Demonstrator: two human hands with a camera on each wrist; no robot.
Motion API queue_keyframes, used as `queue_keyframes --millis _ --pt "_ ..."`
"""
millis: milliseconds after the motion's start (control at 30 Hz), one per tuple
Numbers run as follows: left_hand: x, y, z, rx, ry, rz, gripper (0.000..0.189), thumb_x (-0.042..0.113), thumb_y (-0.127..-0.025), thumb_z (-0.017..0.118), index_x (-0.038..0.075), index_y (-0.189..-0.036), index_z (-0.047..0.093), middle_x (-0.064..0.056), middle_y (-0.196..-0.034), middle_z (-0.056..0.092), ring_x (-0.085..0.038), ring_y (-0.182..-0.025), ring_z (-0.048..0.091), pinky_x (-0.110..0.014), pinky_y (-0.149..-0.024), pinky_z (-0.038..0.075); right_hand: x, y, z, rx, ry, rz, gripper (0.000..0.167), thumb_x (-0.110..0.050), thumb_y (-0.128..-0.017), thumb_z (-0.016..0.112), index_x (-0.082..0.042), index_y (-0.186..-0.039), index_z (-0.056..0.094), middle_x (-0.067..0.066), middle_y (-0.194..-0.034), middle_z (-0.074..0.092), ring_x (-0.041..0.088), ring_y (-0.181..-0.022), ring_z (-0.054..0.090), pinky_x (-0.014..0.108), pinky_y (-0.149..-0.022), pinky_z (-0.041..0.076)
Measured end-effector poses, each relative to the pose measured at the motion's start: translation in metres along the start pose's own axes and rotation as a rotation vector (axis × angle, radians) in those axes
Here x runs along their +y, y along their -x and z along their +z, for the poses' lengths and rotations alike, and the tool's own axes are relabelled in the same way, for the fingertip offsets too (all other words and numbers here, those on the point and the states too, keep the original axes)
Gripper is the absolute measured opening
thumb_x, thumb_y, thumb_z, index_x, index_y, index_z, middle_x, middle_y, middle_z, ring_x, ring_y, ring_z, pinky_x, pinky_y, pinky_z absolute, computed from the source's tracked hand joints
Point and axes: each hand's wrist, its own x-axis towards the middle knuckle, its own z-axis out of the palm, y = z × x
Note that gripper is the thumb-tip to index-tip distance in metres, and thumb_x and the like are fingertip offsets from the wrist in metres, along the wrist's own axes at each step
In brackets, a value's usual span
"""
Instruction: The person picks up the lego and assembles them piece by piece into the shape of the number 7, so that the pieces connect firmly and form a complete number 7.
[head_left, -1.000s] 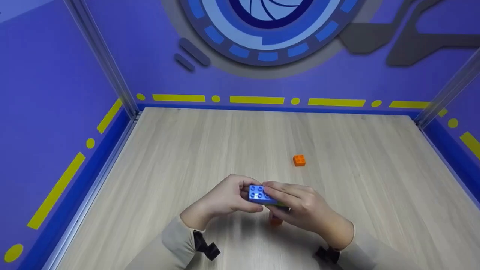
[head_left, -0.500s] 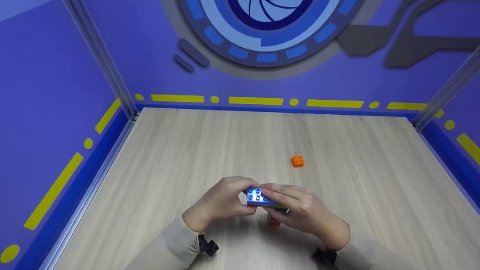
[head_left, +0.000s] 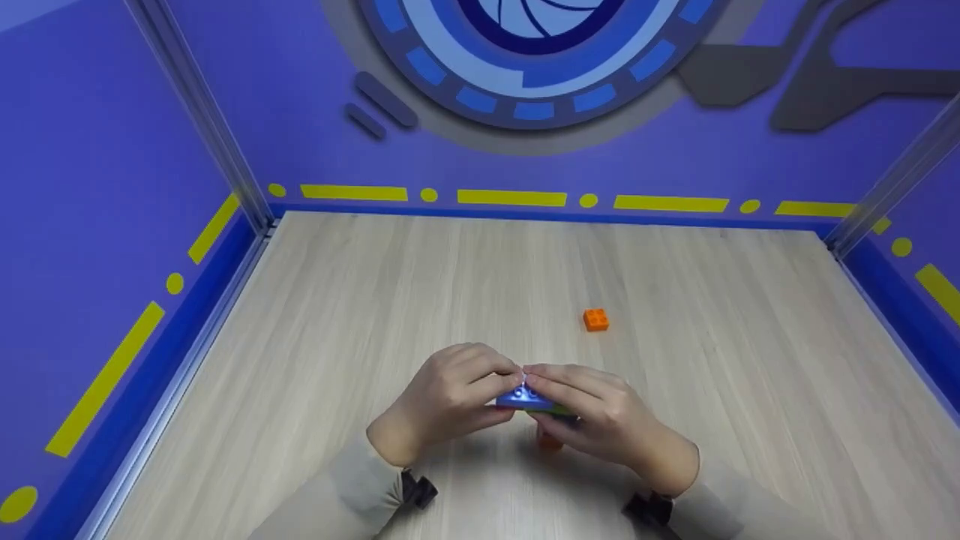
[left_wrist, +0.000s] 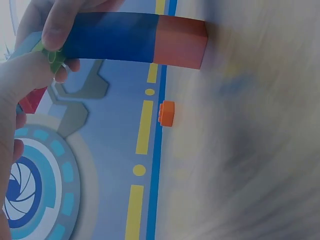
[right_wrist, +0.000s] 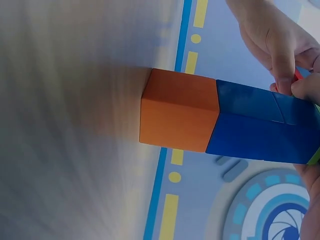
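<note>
A stack of toy building bricks stands between both hands near the table's front. Its lowest brick is orange [right_wrist: 180, 110], with blue bricks [right_wrist: 255, 122] above it. Higher up, a green brick [left_wrist: 56, 59] and a red brick [left_wrist: 34, 100] show, partly covered by fingers. A studded blue brick [head_left: 514, 400] tops the stack. My left hand [head_left: 450, 397] pinches this top blue brick from the left, fingertips on its studs and thumb below. From the right, my right hand [head_left: 615, 409] grips the upper stack, fingers over the top and thumb underneath.
One loose orange brick [head_left: 596, 320] lies on the wooden table [head_left: 420, 285], beyond the hands. Purple-blue panels with yellow markings [head_left: 511, 198] wall the table at the back and sides. Metal posts [head_left: 225, 142] stand at the back corners.
My left hand's fingers have moved from the side of the top blue brick onto its studs, covering more of it. My right hand keeps its grip.
</note>
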Motion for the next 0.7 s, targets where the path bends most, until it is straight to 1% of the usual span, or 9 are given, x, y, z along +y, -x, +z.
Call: queue_keyframes --millis 200,367,500,600,700 --pt "0.0021 -0.0017 -0.0026 -0.018 -0.017 0.029 0.027 0.016 -0.085 0.099 0.009 -0.106 0.085 -0.003 -0.104 0.082 -0.016 -0.09 0.079 -0.026 -0.084 0.067 0.0017 -0.002 -0.0019 0.002 -0.006 -0.036 0.034 -0.015 -0.105 0.081 0.003 -0.134 0.079 0.018 -0.12 0.086 0.029 -0.101 0.087 0.033 -0.09 0.07" --pt "0.0045 -0.0025 -0.0051 -0.043 -0.058 0.045 0.024 0.022 -0.09 0.098 0.011 -0.108 0.087 -0.002 -0.105 0.082 -0.015 -0.09 0.078 -0.027 -0.085 0.067 0.0028 -0.0027 -0.0025 0.008 -0.001 -0.058 0.033 -0.015 -0.106 0.081 0.004 -0.133 0.079 0.018 -0.12 0.086 0.029 -0.101 0.087 0.033 -0.089 0.07" --pt "0.0047 -0.0017 -0.0051 -0.047 -0.07 0.049 0.025 0.023 -0.09 0.098 0.011 -0.109 0.087 -0.002 -0.105 0.081 -0.015 -0.09 0.078 -0.026 -0.085 0.067 0.0025 -0.0028 -0.002 0.012 0.01 -0.065 0.033 -0.016 -0.106 0.08 0.005 -0.132 0.08 0.018 -0.119 0.086 0.029 -0.099 0.087 0.033 -0.087 0.07" --pt "0.0038 -0.0008 -0.0039 -0.047 -0.043 0.03 0.027 0.019 -0.087 0.099 0.01 -0.109 0.086 -0.001 -0.105 0.081 -0.015 -0.092 0.078 -0.025 -0.086 0.067 0.0019 -0.0024 -0.0021 0.007 0.017 -0.053 0.033 -0.017 -0.106 0.08 0.004 -0.133 0.08 0.018 -0.119 0.086 0.028 -0.1 0.087 0.033 -0.087 0.07" --pt "0.0023 -0.0001 -0.0026 -0.058 0.035 -0.021 0.032 0.014 -0.084 0.099 0.01 -0.11 0.083 -0.001 -0.108 0.08 -0.014 -0.093 0.077 -0.022 -0.087 0.065 0.0014 -0.0012 -0.0021 -0.003 0.021 -0.037 0.034 -0.018 -0.106 0.081 0.001 -0.134 0.08 0.016 -0.12 0.086 0.028 -0.101 0.087 0.034 -0.087 0.07"
